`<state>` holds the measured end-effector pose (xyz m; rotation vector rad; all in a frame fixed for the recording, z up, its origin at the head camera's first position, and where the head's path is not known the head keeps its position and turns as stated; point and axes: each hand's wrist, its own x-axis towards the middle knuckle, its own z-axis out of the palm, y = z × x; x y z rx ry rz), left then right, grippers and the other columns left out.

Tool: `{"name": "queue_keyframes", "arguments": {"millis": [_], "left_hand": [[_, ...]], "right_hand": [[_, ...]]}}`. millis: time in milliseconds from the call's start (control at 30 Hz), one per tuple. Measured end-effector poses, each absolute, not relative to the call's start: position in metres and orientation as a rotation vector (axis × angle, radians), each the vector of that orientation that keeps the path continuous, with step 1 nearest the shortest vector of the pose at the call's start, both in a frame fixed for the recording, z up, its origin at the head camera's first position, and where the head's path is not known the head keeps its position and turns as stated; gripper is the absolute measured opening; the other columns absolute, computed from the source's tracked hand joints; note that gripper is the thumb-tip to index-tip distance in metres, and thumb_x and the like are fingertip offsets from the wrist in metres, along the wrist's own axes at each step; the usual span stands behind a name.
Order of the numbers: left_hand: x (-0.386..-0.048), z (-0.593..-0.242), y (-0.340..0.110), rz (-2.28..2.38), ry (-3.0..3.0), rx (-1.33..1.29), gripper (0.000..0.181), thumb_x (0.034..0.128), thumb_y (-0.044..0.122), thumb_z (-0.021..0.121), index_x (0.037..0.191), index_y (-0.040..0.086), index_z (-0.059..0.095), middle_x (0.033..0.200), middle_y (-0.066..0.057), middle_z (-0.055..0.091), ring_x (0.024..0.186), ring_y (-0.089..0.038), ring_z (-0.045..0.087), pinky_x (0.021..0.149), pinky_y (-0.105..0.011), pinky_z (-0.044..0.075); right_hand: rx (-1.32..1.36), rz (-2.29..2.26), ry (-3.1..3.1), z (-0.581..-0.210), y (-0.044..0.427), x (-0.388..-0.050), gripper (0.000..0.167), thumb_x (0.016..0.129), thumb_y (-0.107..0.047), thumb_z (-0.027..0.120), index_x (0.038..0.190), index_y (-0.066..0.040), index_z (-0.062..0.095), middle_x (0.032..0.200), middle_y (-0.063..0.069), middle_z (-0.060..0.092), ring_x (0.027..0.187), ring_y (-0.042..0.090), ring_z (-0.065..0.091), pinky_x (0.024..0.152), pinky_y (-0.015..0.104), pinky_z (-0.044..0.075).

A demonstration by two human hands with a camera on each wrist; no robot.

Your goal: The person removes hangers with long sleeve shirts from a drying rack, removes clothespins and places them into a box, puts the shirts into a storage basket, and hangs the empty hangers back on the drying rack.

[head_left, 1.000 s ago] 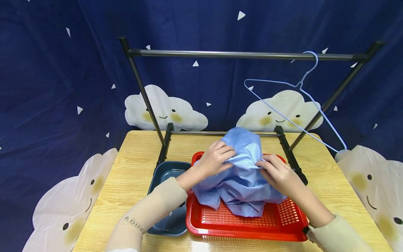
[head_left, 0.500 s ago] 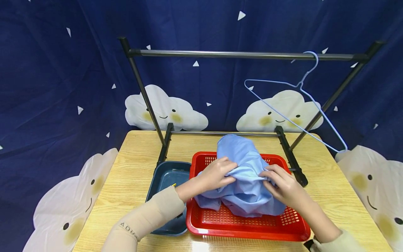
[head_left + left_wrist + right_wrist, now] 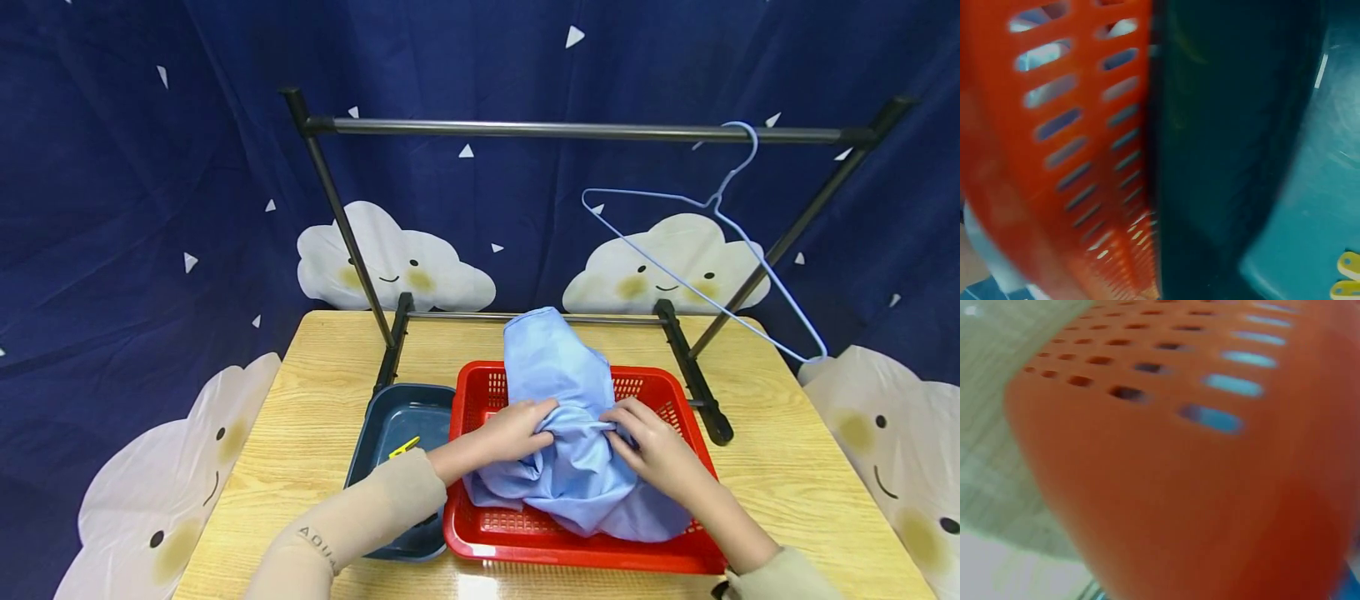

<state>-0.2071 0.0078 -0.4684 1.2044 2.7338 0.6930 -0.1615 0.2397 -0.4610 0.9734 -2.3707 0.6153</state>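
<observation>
A rumpled light blue cloth lies in and over the red basket in the head view, its upper end reaching past the basket's back rim. My left hand pinches a bunched fold of it from the left. From the right, my right hand pinches the same gathered fold a short way off. Folds hide some of the fingertips. Both wrist views show the basket's slotted wall close up, without the hands' grip on the cloth.
Left of the basket stands a dark blue tray holding a yellow clip. Behind is a black rack with a metal rail. A light blue hanger hangs from the rail's right part. All stands on a wooden table.
Both hands have moved down toward me with the cloth. Its upper end has shifted left and spread flatter. The yellow clip in the tray has come into sight beside the left sleeve.
</observation>
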Motion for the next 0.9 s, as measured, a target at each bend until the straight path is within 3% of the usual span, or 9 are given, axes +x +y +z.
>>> {"name": "queue_keyframes", "arguments": {"millis": [100,300,433,600,733,900], "left_hand": [[-0.207,-0.476,0.009,0.482,2.813,1.182,0.028,0.0817,0.018,0.06,0.108,0.014,0.051,0.09,-0.001,0.059,0.088,-0.018,0.058,0.069,-0.033,0.044],[-0.206,-0.494,0.006,0.167,2.883,1.096,0.046,0.084,0.021,0.059,0.129,0.023,0.047,0.114,-0.002,0.05,0.103,-0.019,0.048,0.077,-0.035,0.042],[-0.207,-0.499,0.004,0.086,2.844,1.009,0.051,0.0859,0.025,0.059,0.134,0.026,0.043,0.126,-0.001,0.046,0.112,-0.021,0.046,0.084,-0.039,0.042],[-0.208,-0.507,0.005,-0.038,2.784,0.932,0.057,0.0875,0.033,0.058,0.14,0.029,0.035,0.138,0.001,0.039,0.12,-0.022,0.043,0.089,-0.041,0.041],[-0.209,-0.511,0.004,-0.042,2.798,0.976,0.056,0.0856,0.033,0.059,0.137,0.025,0.038,0.135,-0.001,0.043,0.117,-0.021,0.047,0.087,-0.038,0.043],[-0.212,-0.507,0.001,0.055,2.793,1.112,0.049,0.0834,0.029,0.062,0.128,0.016,0.045,0.119,-0.002,0.056,0.11,-0.015,0.051,0.094,-0.028,0.038]], "right_hand": [[0.934,0.479,-2.435,-0.473,0.238,-0.163,0.026,0.069,-0.004,0.073,0.093,-0.009,0.062,0.091,0.002,0.055,0.078,0.015,0.058,0.067,0.032,0.049],[0.877,0.389,-2.679,-0.488,0.233,-0.158,0.035,0.077,-0.015,0.071,0.11,-0.007,0.061,0.104,0.012,0.058,0.089,0.028,0.062,0.072,0.043,0.05],[0.855,0.403,-2.867,-0.492,0.232,-0.155,0.052,0.08,-0.025,0.069,0.126,-0.007,0.052,0.12,0.021,0.053,0.1,0.039,0.057,0.082,0.052,0.045],[0.865,0.415,-3.035,-0.5,0.231,-0.156,0.063,0.083,-0.029,0.066,0.135,-0.005,0.041,0.129,0.027,0.044,0.11,0.045,0.05,0.089,0.055,0.04],[0.842,0.481,-3.107,-0.505,0.231,-0.156,0.063,0.085,-0.028,0.063,0.137,-0.004,0.037,0.132,0.029,0.04,0.115,0.048,0.044,0.092,0.058,0.035],[0.84,0.547,-3.105,-0.502,0.234,-0.157,0.064,0.085,-0.029,0.063,0.138,-0.005,0.037,0.132,0.029,0.04,0.115,0.048,0.043,0.092,0.058,0.035]]}}
